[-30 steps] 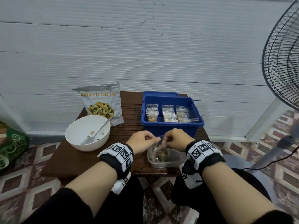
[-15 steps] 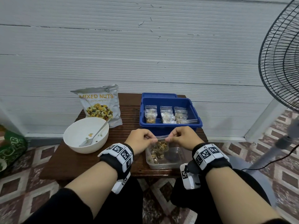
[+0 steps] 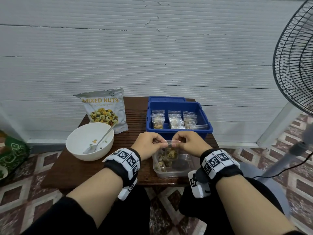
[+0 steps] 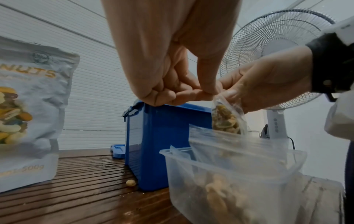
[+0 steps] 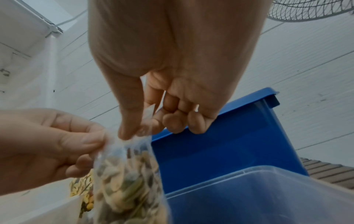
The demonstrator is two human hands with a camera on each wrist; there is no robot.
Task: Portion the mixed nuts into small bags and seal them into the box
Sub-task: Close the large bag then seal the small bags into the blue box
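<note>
A small clear bag of nuts [image 3: 170, 154] [image 4: 226, 119] [image 5: 126, 180] hangs above a clear plastic tub [image 3: 183, 172] [image 4: 239, 181] at the table's front. My left hand [image 3: 149, 145] [image 4: 172, 91] pinches the bag's top left corner. My right hand [image 3: 189, 144] [image 5: 145, 125] pinches its top right corner. Behind them stands the blue box [image 3: 177, 133] [image 4: 159, 144] [image 5: 220, 151] with several filled small bags [image 3: 176, 120] upright inside. More filled bags lie in the tub under the held bag.
A white bowl [image 3: 79, 148] with a spoon [image 3: 100, 142] and a few nuts sits front left. The mixed nuts pouch [image 3: 104, 109] [image 4: 25, 113] stands behind it. The blue lid [image 3: 166, 98] lies behind the box. A loose nut [image 4: 130, 183] lies beside the box. A standing fan [image 3: 294, 65] is right.
Both hands have lifted the small bag out of the tub; it now hangs by its top edge, stretched between the two pinches.
</note>
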